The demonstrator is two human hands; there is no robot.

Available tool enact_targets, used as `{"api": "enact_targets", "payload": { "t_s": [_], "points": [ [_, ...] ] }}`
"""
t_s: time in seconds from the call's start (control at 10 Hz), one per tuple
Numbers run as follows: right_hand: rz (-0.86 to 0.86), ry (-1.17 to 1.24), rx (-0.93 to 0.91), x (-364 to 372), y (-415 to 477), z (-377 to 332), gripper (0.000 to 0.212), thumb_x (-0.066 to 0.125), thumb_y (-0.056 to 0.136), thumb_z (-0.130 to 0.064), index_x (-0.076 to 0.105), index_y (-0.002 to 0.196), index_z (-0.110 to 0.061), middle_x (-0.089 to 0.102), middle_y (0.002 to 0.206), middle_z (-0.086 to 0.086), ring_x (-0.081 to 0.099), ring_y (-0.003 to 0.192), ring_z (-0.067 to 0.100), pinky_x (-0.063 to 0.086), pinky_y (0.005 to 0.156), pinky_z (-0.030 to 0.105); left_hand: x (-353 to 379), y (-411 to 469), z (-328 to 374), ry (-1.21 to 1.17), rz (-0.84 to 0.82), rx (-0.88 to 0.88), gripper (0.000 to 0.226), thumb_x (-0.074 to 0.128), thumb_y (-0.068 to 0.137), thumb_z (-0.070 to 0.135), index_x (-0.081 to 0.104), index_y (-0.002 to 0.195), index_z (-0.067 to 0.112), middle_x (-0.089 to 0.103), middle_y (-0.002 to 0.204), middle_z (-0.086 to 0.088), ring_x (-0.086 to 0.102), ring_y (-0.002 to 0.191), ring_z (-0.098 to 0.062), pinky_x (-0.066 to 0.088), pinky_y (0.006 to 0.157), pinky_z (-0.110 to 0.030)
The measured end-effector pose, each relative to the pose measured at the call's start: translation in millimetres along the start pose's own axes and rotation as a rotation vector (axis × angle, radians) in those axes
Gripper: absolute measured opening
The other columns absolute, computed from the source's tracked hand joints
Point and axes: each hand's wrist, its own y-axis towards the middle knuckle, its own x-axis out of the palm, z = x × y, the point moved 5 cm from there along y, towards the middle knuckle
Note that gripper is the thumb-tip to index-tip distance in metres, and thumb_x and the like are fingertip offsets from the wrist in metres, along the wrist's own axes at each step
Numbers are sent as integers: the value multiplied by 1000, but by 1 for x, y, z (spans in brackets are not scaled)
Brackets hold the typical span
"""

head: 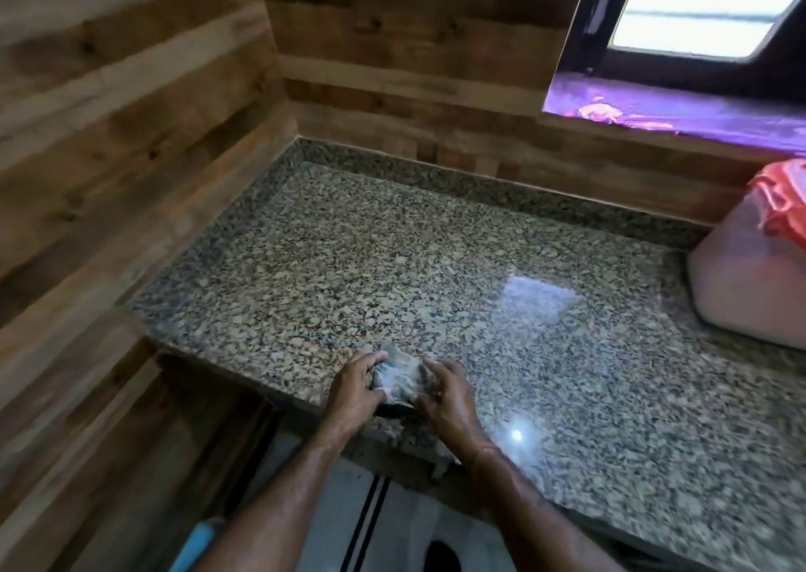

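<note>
Tub with orange cover at right edge, contents unclear; left hand and right hand both grip crumpled cloth, lower centre.

The cloth is mottled grey, the counter speckled brown-black, the plank walls streaky brown.

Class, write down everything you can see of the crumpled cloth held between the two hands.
The crumpled grey-brown cloth looks like soft fabric, bunched into a small wad with pale, blurred folds. It is at the front edge of the speckled granite countertop. The left hand holds its left side and the right hand its right, fingers curled round it.
</note>
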Motion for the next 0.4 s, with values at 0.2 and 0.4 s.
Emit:
{"api": "enact_targets", "payload": {
  "t_s": [0.2, 0.4],
  "points": [
    [6, -301, -18, 13, 6, 15, 47, 67, 94, -21, 57, 139, -19, 45, 143, 5, 43, 129, 23, 40, 112, 30, 13, 7, -25, 263, 18, 6, 65, 84, 81, 18, 60, 141, 19, 52, 144, 5, 50, 128, -25, 48, 103, -43],
    [109, -184, 68, -18, -14, 13, 54, 65, 95, -33, 48, 147, -26, 38, 153, 1, 36, 136, 17, 34, 119, 37, -10, 0, -7, 379, 100, 80, 68, 79, 86, 29, 51, 148, 24, 46, 151, 3, 42, 126, -18, 46, 96, -36]
  ]
}}
